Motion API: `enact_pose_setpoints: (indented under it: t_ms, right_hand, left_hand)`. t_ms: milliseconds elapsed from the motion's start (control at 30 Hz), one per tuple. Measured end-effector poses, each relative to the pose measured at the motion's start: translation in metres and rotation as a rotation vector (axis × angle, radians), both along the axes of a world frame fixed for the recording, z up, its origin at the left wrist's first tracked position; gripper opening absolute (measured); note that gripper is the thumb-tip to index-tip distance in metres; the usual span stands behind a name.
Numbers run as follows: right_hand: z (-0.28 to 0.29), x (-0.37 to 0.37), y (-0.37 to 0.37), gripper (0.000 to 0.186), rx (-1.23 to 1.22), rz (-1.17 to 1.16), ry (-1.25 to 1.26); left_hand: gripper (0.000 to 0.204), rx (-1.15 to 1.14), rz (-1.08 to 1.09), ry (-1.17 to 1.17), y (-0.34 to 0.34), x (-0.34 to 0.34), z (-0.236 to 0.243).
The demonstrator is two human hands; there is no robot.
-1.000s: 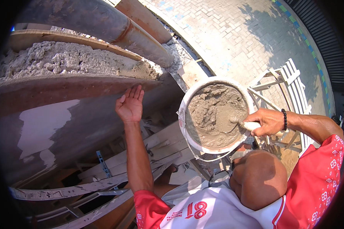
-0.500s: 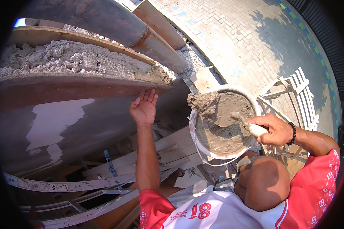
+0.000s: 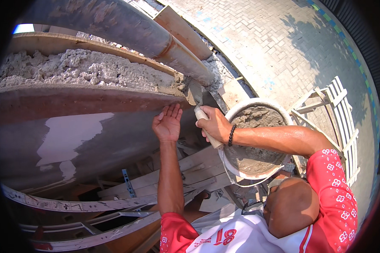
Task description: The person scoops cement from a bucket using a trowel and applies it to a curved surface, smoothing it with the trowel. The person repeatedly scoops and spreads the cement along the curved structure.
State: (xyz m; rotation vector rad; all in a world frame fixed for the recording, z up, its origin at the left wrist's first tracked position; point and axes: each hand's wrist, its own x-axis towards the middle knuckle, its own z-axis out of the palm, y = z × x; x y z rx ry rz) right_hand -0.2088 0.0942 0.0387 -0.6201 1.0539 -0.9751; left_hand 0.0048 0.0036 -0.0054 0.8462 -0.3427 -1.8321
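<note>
My right hand (image 3: 215,124) grips a trowel by its pale handle, its mortar-smeared blade (image 3: 194,93) against a lump of grey mortar (image 3: 180,84) at the right end of a rough, mortar-covered ledge (image 3: 88,67). My left hand (image 3: 167,126) is open, palm up and fingers slightly curved, just below the ledge's edge and left of the trowel. A white bucket (image 3: 257,170) of wet grey mortar sits to the right, with my right forearm across it.
A large pipe (image 3: 114,25) and a wooden board (image 3: 93,41) run above the ledge over a grey wall (image 3: 71,135). Paving (image 3: 249,38) lies beyond. A white slatted wooden frame (image 3: 339,126) stands at right. Ladder rails (image 3: 67,206) and planks (image 3: 135,187) are below.
My right hand has lifted the loaded trowel out of the bucket and moved it up-left to the ledge's end. My left hand remains open, slightly farther right in the picture.
</note>
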Motion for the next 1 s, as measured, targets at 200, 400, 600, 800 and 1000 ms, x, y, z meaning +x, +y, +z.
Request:
enact_pose_setpoints:
  t_ms: [200, 400, 600, 800, 1000]
  right_hand:
    - [-0.027, 0.053, -0.012, 0.037, -0.163, -0.164, 0.307]
    - [-0.019, 0.054, -0.034, 0.041, -0.393, 0.215, 0.694]
    - [0.002, 0.045, -0.013, 0.036, -0.496, 0.290, 0.746]
    - [0.016, 0.035, 0.017, 0.062, -0.588, 0.309, 0.795]
    - [0.030, 0.018, 0.061, 0.067, -0.532, 0.376, 0.709]
  left_hand:
    - [0.049, 0.017, 0.005, 0.022, 0.001, 0.001, 0.001]
    - [0.039, -0.038, -0.028, 0.000, 0.003, 0.001, 0.004]
    - [0.033, -0.095, -0.065, -0.003, 0.000, -0.003, 0.004]
    - [0.043, -0.081, -0.061, -0.052, 0.000, -0.009, 0.006]
    - [0.052, -0.030, -0.019, -0.013, -0.001, -0.002, 0.003]
